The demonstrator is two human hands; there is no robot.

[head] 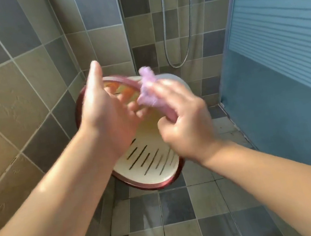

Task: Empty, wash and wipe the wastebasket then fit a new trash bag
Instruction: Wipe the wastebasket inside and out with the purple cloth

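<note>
On the left runs a tiled wall (pixel 14 82) in grey and olive squares, meeting a tiled floor (pixel 165 217) below. The left hand (pixel 105 113) is raised over the wastebasket (pixel 152 158), thumb pointing up and apart from the rest; its fingers are blurred, and they seem to reach toward the bag, though I cannot tell whether they touch it. The wastebasket lies tipped on its side on the floor in the corner — cream, with dark slots in its wall and a dark red rim — its mouth turned toward the left wall, behind and under both hands. Just right of centre, the right hand (pixel 186 125) has its fingers curled and pinches a crumpled purple trash bag (pixel 148 90), held bunched above the basket. Behind hangs a shower hose (pixel 184 61) — a loop against the back wall. A blue ribbed-glass door (pixel 281 48) closes the right side.
</note>
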